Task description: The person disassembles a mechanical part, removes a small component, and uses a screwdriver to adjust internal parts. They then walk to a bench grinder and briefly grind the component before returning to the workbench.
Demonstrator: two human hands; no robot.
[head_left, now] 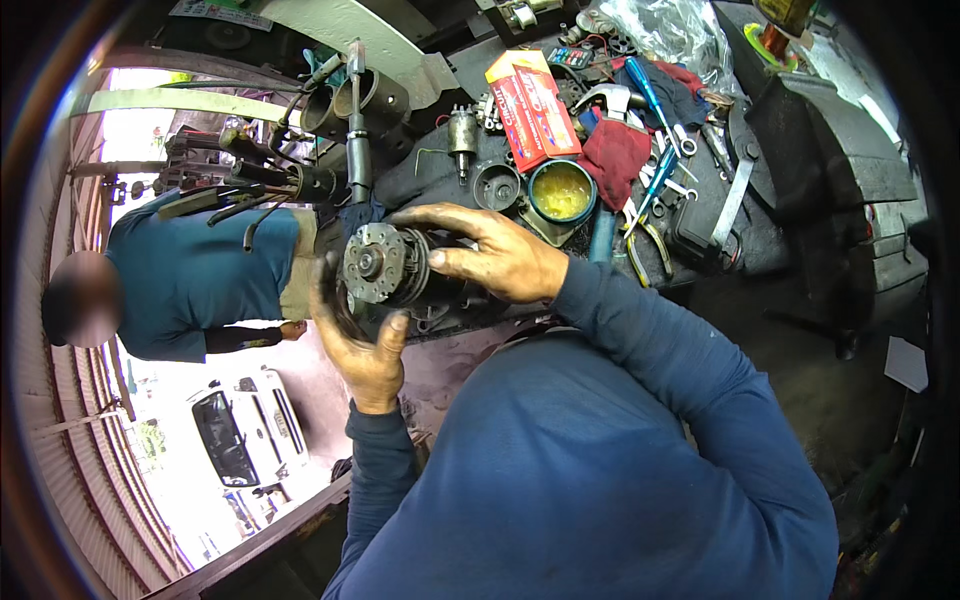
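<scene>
Blue sleeves rising from six o'clock, nearest of all, both forearms bent in toward the middle. Left hand [365, 345] cupped under and behind a round metal assembly [385, 265], thumb up along its lower edge at about seven o'clock of the part, palm taking the weight; grip closed on the part. Right hand [495, 250] laid over from three o'clock, fingers [440, 218] spread across the top and thumb pressed against the side, grip likewise closed on the assembly, seemingly to steady it or turn it against the other hand. Held up off the surface [420, 170], just this side of its near edge, face turned toward nine o'clock, probably so the end plate can be seen and worked.

Grey, greasy end plate with a small hub at centre and holes around it; dark ribbed or wound body behind, partly hidden by the fingers. Both hands smeared with dark grime.

At twelve o'clock of the hands, an open tin of yellow grease [562, 190], set within reach, beside a red and orange carton [535, 108] and a red rag [615, 155]. Blue-handled screwdrivers [655, 180] and pliers scattered toward two o'clock. Dark bench vise [820, 160] at three o'clock. Another person in a teal shirt [190, 275] at nine o'clock, bent over.
</scene>
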